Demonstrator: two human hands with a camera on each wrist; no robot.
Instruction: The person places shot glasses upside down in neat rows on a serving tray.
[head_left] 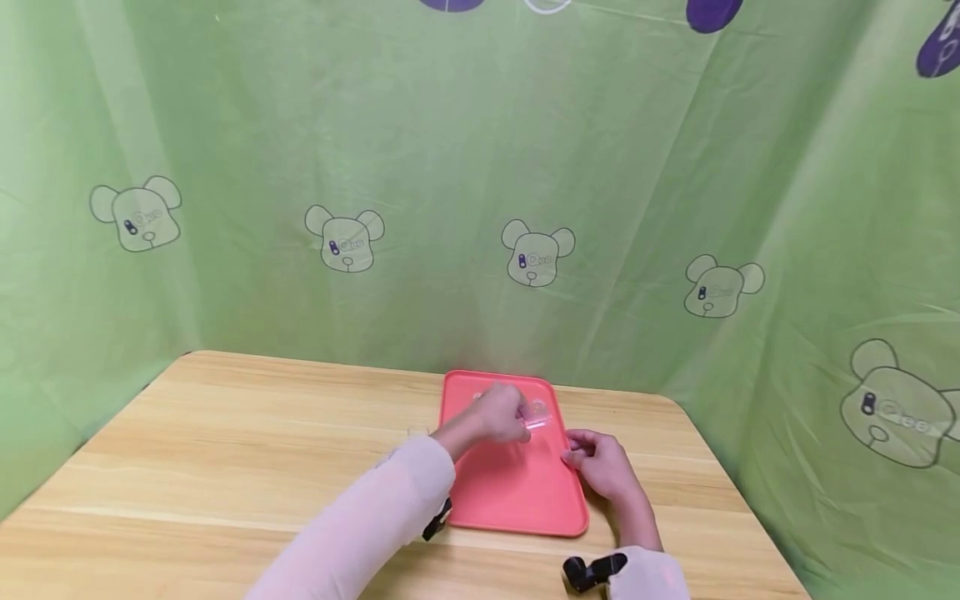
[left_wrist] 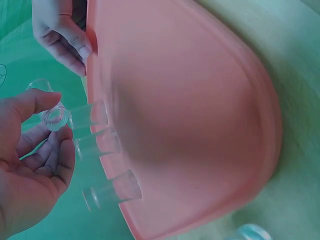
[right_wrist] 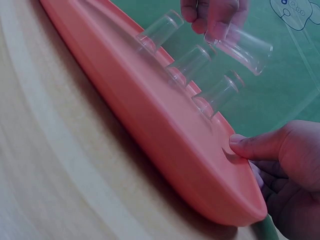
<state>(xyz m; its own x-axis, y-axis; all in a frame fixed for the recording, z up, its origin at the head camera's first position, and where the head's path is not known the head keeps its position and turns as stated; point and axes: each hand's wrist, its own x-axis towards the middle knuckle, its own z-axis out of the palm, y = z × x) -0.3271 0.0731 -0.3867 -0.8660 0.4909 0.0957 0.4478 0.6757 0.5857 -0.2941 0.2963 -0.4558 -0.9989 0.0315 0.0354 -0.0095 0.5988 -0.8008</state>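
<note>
- Hanging behind your work, the green curtain (head_left: 450, 125) stands in the way of any reach beyond the red tray (head_left: 517, 500); your knuckles could brush it.
- Your wooden table (head_left: 225, 450) carries the tray near its far edge.
- That tray could tilt or skid if you tug its right rim, upsetting what stands on it.
- Your left sleeve (head_left: 360, 517) slants towards the tray's near left edge, where a bump could jolt it.
- Your right hand (head_left: 603, 467) pinches the rim, thumb over it, other fingers outside; a jerk there would shake everything.
- Your left hand (head_left: 498, 414) pinches a tipped clear glass (right_wrist: 245, 47) over the tray's far part; smooth walls and a small grip could let it slip.
- Three upright glasses (right_wrist: 191, 64) line the far side; swinging the held one carelessly could topple its neighbour.
- A faint ring-like thing (head_left: 417, 431), too unclear to name, sits just left of the tray; your sleeve could sweep it aside.
</note>
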